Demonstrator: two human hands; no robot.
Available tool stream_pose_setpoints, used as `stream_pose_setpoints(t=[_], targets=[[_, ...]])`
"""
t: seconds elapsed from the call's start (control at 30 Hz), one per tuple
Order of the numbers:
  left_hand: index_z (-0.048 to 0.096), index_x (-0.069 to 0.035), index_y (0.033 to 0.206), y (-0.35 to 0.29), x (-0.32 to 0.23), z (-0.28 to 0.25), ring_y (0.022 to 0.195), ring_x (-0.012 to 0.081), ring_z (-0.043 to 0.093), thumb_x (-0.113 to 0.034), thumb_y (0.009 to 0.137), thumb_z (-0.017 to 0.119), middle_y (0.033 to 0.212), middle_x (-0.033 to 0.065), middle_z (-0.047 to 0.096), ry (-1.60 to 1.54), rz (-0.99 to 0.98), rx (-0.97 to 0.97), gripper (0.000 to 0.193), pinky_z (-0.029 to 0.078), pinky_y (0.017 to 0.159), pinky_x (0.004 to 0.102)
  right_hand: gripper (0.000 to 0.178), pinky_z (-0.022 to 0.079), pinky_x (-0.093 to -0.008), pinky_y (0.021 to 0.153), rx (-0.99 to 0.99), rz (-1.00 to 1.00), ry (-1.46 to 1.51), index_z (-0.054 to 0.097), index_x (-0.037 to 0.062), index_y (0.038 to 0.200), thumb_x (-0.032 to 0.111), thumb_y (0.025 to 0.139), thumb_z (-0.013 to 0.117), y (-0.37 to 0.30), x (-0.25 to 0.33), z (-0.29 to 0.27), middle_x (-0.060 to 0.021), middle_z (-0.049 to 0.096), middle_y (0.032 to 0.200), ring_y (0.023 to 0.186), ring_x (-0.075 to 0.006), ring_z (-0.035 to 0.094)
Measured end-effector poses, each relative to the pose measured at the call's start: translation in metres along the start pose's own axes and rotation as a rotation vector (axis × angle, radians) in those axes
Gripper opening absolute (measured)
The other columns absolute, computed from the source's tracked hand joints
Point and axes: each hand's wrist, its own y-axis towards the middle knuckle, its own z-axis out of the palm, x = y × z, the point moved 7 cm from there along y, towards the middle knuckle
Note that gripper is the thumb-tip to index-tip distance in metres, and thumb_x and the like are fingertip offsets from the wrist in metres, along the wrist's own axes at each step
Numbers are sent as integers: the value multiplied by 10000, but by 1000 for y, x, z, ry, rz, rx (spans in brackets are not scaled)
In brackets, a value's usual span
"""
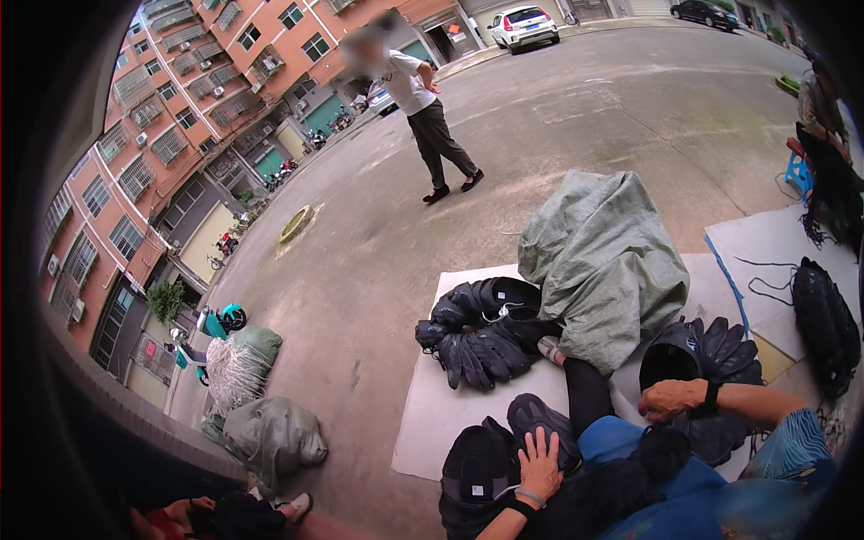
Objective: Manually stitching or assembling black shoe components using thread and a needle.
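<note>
My left hand (pixel 540 466) lies with fingers spread on a dark grey shoe upper (pixel 540 416). Just left of it is a black shoe upper (pixel 472 463) with a small white label. My right hand (pixel 673 399) is curled closed by the round opening of a bundle of nested black shoe uppers (pixel 731 353); what its fingers hold, if anything, is hidden. Dark fabric (pixel 661 459) lies across my lap, over blue clothing. Ahead of my left hand, another curved bundle of black uppers (pixel 486 337) rests on the pale ground sheet (pixel 423 432).
A big grey-green woven sack (pixel 603 261) stands ahead. More black uppers (pixel 823 328) lie at right, near a seated person (pixel 823 117) and a blue stool (pixel 797 171). Filled sacks (pixel 274 441) sit at left. Another person (pixel 423 108) stands on the pavement; someone sits lower left.
</note>
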Motion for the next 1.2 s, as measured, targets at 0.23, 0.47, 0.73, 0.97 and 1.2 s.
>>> stream_pose_setpoints(t=[0.23,0.47,0.73,0.97,1.2], targets=[[224,-47,1415,8,-25,-21,1323,484,216,-423,784,652,1448,258,213,-301,29,4,851,223,1000,662,261,485,-452,775,5,239,274,626,14,995,195,872,483,-67,-22,75,-203,646,920,864,-391,619],[202,-26,1426,15,-154,-25,1363,424,191,-537,902,457,1447,227,262,-427,400,181,775,161,1064,605,349,490,-316,776,-21,442,851,607,32,1148,237,876,534,-96,-33,72,-95,675,948,840,-190,627],[177,-23,1437,13,-146,-9,1384,373,177,-532,892,483,1454,223,261,-586,394,284,806,148,1098,540,284,464,-263,694,25,385,869,619,15,1038,226,862,550,-94,-32,85,-17,615,827,757,-103,560],[193,-25,1431,10,-149,-10,1385,363,184,-530,880,504,1446,230,271,-603,382,196,809,145,1100,536,287,462,-263,723,1,451,837,628,21,1061,198,844,567,-100,-33,83,-11,631,848,771,-100,561],[178,-33,1435,12,-147,-4,1382,375,180,-511,866,532,1444,228,269,-607,428,201,823,139,1102,531,293,466,-275,738,-63,375,824,633,16,1066,191,836,578,-94,-36,90,-25,648,881,790,-111,565]])
